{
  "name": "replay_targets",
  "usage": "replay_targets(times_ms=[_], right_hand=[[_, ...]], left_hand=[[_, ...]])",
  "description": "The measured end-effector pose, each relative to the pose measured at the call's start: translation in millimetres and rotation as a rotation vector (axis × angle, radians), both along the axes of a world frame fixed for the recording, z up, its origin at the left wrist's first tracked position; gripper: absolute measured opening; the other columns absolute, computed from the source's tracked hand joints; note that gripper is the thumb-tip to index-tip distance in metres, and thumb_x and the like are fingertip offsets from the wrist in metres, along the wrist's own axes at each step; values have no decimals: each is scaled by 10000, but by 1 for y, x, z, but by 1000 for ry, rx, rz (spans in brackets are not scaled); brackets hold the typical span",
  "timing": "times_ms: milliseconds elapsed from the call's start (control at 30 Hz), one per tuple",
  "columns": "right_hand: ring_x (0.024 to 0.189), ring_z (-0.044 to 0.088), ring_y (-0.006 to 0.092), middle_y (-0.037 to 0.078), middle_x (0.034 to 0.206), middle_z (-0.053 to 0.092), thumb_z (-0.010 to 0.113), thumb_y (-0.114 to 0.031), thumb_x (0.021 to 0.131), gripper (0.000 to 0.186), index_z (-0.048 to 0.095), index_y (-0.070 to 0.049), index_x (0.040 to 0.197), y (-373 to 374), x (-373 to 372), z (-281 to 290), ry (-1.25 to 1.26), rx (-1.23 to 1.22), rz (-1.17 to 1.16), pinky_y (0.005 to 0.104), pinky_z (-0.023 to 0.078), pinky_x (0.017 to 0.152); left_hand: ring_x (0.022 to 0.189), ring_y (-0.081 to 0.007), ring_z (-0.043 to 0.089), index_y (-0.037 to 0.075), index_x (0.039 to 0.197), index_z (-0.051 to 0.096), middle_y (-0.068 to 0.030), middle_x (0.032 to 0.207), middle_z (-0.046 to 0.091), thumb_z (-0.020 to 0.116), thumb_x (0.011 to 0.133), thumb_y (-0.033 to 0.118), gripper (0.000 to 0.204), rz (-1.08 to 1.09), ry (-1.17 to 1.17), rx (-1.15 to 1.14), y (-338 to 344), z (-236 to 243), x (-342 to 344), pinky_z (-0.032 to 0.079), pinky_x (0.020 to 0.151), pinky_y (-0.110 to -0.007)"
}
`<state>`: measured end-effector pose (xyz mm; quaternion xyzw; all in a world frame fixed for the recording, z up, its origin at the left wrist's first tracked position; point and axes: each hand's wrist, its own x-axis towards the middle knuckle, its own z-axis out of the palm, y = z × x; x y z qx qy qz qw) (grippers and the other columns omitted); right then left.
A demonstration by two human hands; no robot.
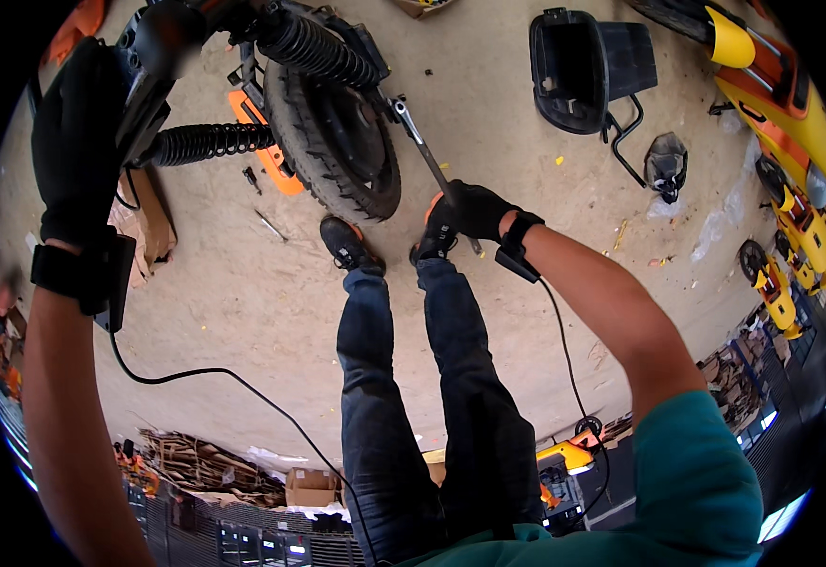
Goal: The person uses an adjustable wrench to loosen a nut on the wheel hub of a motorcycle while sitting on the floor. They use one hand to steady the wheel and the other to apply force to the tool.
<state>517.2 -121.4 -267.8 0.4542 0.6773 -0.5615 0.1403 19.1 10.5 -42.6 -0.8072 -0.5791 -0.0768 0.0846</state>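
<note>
My right hand point(479, 210), in a black glove, is closed around the shaft of a long metal ratchet wrench point(422, 146). The wrench slants up and left, its head beside the hub side of a black-tyred wheel point(323, 142). This wheel belongs to a bike with two black coil-spring shock absorbers point(210, 142). At the upper left my left hand point(77, 142), also gloved in black, grips the bike's dark frame point(144, 94); its fingertips are partly hidden. Whether the wrench head sits on a nut is too small to tell.
An orange panel point(285, 175) lies behind the wheel, with a cardboard piece point(148, 227) to its left. A black plastic bin-like part point(578, 71) stands at the upper right near a crumpled dark object point(665, 168). Yellow bikes point(781, 113) line the right. Wrist cables point(214, 371) hang from my arms.
</note>
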Motion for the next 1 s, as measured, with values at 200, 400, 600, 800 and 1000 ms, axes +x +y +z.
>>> replay_targets(times_ms=[200, 400, 600, 800, 1000], right_hand=[[830, 656, 385, 221, 841, 671, 569, -275, 843, 297, 650, 10, 863, -11, 16, -44, -354, 75, -95, 441, 516, 743], [687, 619, 206, 88, 763, 617, 586, -281, 910, 252, 604, -40, 981, -5, 4, 40, 84, -251, -377, 351, 529, 648], [582, 568, 108, 16, 731, 549, 551, -312, 932, 253, 532, -66, 875, 70, 6, 134, -133, -591, -468, 276, 509, 515], [569, 579, 122, 42, 717, 578, 559, -264, 934, 238, 551, -34, 871, 133, -20, 142, -136, -602, -277, 280, 518, 510], [554, 600, 149, 66, 686, 597, 570, -218, 912, 229, 569, 3, 850, 158, -45, 134, -163, -615, -177, 301, 522, 495]], left_hand=[[938, -329, 664, 65, 1307, 534, -155, 1053, 673, 654, 861, 97, 463, 12, -56, -94, 3, -10, -11, 533, 756, -366], [921, -321, 677, 73, 1309, 525, -157, 1013, 681, 634, 876, 94, 447, 121, -11, -86, -14, 3, -14, 542, 750, -369], [1017, -333, 643, 48, 1295, 529, -171, 1130, 644, 627, 878, 88, 431, 177, -10, -113, -5, -1, 11, 529, 845, -375], [1059, -331, 625, 52, 1296, 535, -170, 1189, 624, 645, 872, 82, 439, 286, -74, -215, -12, 7, 9, 517, 887, -374], [777, -227, 687, 78, 1155, 631, -104, 894, 693, 481, 995, 293, 307, 195, -255, -79, -8, 3, 10, 521, 683, -313]])
